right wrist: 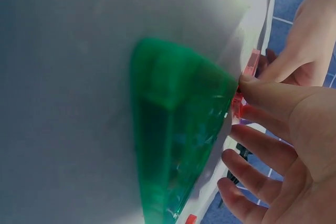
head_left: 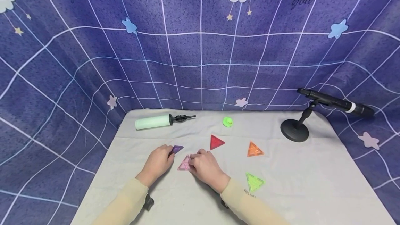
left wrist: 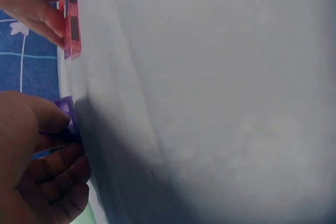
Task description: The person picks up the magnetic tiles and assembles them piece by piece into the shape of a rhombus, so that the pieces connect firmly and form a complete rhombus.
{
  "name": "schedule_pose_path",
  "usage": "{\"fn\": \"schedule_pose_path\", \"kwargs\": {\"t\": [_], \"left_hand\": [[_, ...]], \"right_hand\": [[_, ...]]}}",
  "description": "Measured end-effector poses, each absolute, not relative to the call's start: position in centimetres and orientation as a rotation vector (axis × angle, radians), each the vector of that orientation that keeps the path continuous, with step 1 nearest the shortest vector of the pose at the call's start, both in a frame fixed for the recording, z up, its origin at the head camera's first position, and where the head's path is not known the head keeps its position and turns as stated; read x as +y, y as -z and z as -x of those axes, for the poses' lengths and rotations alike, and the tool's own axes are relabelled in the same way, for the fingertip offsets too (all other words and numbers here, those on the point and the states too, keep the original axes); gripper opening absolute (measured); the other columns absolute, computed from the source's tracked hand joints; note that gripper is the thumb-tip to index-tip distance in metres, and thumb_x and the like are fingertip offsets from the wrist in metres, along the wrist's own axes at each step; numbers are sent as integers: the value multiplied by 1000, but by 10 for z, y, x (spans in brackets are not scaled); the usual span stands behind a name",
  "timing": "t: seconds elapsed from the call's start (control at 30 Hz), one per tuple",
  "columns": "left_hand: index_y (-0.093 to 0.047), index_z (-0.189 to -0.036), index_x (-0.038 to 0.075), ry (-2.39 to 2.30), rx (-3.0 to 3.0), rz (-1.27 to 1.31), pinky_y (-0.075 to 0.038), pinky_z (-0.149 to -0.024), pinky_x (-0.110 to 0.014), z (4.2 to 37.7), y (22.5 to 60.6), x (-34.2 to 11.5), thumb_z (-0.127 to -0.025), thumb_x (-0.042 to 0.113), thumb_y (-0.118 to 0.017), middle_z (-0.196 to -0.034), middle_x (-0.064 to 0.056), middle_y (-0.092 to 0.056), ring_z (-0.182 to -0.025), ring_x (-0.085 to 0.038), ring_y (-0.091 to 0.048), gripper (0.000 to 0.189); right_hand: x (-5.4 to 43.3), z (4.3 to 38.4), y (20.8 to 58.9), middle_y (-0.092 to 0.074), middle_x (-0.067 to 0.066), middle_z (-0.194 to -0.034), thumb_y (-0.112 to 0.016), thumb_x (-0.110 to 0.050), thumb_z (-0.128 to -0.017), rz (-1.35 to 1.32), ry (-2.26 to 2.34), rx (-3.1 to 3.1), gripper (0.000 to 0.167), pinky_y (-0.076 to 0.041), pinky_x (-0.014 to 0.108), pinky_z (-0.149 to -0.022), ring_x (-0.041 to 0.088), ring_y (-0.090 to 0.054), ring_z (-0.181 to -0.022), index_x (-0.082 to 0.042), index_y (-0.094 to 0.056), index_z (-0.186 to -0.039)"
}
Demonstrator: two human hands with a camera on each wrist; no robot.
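Observation:
My left hand (head_left: 159, 161) pinches a purple translucent triangular magnetic tile (head_left: 177, 149) between thumb and fingers, left of the table's middle. In the left wrist view the purple tile (left wrist: 67, 111) stands out past the thumb. Just to the right, my right hand (head_left: 208, 169) grips the right corner of a pink triangular tile (head_left: 184, 164), partly hidden by the fingers. Seen from the right wrist, thumb and index finger pinch this pink tile (right wrist: 252, 62) while the other fingers spread loosely. A gap separates the two tiles.
A red triangle tile (head_left: 216, 142) lies beyond the right hand; orange (head_left: 254, 149) and green (head_left: 254, 182) ones lie to its right. A hand pump (head_left: 153, 122), a small green rubber duck (head_left: 227, 122) and a black stand (head_left: 294, 130) are along the table's back.

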State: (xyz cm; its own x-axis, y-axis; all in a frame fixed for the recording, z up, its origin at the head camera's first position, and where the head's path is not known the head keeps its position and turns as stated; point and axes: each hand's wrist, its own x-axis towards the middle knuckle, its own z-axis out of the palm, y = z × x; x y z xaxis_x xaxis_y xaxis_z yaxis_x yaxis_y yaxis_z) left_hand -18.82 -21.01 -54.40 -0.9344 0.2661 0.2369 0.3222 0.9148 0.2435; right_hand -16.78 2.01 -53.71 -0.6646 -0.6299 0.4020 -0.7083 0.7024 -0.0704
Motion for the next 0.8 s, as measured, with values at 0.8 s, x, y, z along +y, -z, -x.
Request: {"fn": "schedule_pose_path", "kwargs": {"t": [0.8], "left_hand": [[-61,-74,11,452,-2793,434,-48,-57,-43,184,544,-207,-88,13,-75,-68,-1,-59,-58,-21,-56,20]], "right_hand": [[11,186,534,-70,-6,-88,-87,-27,-86,-1033,-334,-2630,11,-47,36,-58,23,-60,-77,-20,-79,-84]]}}
